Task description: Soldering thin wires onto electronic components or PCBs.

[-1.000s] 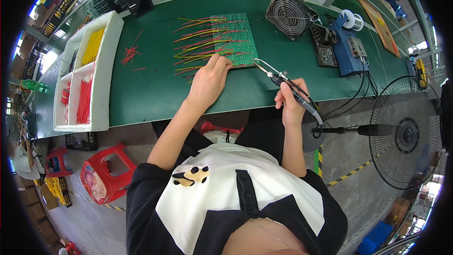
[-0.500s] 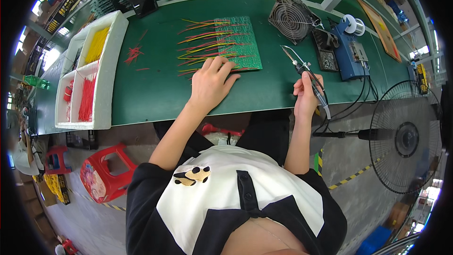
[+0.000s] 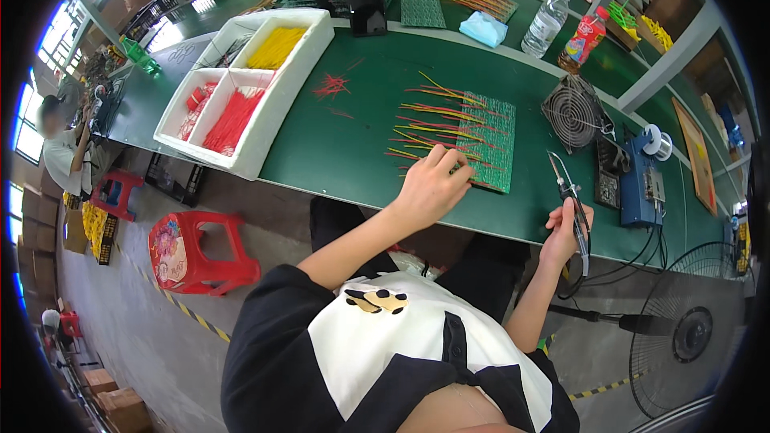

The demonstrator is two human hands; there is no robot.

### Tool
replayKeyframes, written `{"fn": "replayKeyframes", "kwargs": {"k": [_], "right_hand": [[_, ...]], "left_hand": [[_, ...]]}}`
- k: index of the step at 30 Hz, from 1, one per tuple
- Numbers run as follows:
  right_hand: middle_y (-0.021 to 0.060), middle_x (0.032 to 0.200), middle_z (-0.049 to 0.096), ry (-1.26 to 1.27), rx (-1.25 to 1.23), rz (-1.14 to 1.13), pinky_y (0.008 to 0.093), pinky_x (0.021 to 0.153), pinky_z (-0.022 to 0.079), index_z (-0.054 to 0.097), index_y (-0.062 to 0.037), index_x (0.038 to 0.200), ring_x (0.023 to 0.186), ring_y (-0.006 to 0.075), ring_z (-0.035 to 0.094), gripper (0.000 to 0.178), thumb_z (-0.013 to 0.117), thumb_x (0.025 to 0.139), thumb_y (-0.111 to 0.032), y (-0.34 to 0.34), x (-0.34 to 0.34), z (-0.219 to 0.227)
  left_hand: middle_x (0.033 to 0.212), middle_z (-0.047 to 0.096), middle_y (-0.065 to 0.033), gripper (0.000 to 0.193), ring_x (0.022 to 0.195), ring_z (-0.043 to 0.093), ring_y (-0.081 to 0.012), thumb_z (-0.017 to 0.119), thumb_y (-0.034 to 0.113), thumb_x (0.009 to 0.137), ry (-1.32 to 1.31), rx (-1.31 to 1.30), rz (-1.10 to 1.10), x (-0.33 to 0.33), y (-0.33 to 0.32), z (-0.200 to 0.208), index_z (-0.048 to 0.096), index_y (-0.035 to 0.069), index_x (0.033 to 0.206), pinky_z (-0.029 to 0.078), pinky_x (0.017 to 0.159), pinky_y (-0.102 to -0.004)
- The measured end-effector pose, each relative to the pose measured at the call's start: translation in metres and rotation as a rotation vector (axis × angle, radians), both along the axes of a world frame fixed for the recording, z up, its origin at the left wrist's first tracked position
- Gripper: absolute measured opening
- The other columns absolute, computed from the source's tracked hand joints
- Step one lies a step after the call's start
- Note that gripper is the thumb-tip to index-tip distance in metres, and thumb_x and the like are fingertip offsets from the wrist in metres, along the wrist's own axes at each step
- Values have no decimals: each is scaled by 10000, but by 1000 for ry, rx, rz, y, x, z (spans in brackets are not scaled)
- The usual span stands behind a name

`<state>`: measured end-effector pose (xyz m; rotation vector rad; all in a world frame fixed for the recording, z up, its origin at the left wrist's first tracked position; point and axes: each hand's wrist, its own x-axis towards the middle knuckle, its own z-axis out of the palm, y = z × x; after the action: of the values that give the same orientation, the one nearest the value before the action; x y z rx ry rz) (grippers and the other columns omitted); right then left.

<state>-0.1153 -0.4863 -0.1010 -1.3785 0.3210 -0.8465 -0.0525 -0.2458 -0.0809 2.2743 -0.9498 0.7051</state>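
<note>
While the green worktable [image 3: 329, 148] is filling the middle of the scene, a pedestal fan [image 3: 691, 333] is standing at right, its outer cage fading into the dark rim. Red stool [image 3: 172, 261] is standing at near left, its seat bearing a flower print and lettering. White foam tray [image 3: 281, 108] is sitting on the table's left part, its compartments holding bundled yellow and red wire. Blue station [image 3: 638, 180] is standing at far right; any marks on it are coming out too small to read.

Green circuit board [image 3: 501, 124] is lying flat between the hands: its near left corner at the left fingertips, its whole face farther left than the right hand. Fine print on it is not resolving. Two bottles are standing beyond it, a clear one [image 3: 545, 24] with a pale, blurred label and one with a red label [image 3: 583, 40] carrying printing.

Left hand [image 3: 437, 184] is curling, palm down, over that near corner and hiding it; cannot tell whether the fingers are pinching anything. Right hand [image 3: 564, 228] is grasping a soldering iron [image 3: 570, 192], whose tip is pointing far, apart from the board; the cable is partly disappearing below the table edge. Red and yellow wires [image 3: 437, 130] are running left off the board, some passing under the left hand. Loose red pieces [image 3: 330, 87] are lying farther left, near the tray.
</note>
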Motion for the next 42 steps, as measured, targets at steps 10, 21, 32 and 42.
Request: {"fn": "replayKeyframes", "kwargs": {"k": [10, 21, 32, 42], "right_hand": [[56, 599, 544, -20, 31, 33, 192, 430, 355, 481, -31, 849, 442, 82, 454, 174, 632, 847, -117, 12, 12, 28], [52, 588, 536, 62, -49, -34, 197, 419, 364, 480, -32, 836, 434, 78, 450, 180, 634, 844, -124, 0, -1, 4], [52, 588, 529, 28, -44, -65, 197, 415, 362, 467, -27, 861, 431, 75, 447, 180, 618, 856, -125, -5, 4, -1], [47, 595, 542, 31, -25, -48, 189, 421, 369, 474, -40, 850, 425, 74, 457, 172, 628, 849, -117, 7, 7, 3]], "left_hand": [[635, 539, -13, 177, 500, 459, -148, 652, 156, 566, -437, -554, -444, -81, 15, 199, 689, 157, 739, 367, 433, -248], [650, 474, 21, 93, 586, 409, -146, 676, 247, 601, -479, -363, -237, -92, 53, 255, 670, 223, 691, 337, 486, -264], [902, 590, 47, 294, 658, 447, -163, 637, 146, 640, -651, 267, -150, -129, 123, 265, 616, 207, 927, 309, 478, -272], [1074, 524, -123, 293, 745, 500, -238, 526, 52, 721, -667, 380, -45, -158, 152, 292, 612, 7, 997, 380, 547, -305]]}}
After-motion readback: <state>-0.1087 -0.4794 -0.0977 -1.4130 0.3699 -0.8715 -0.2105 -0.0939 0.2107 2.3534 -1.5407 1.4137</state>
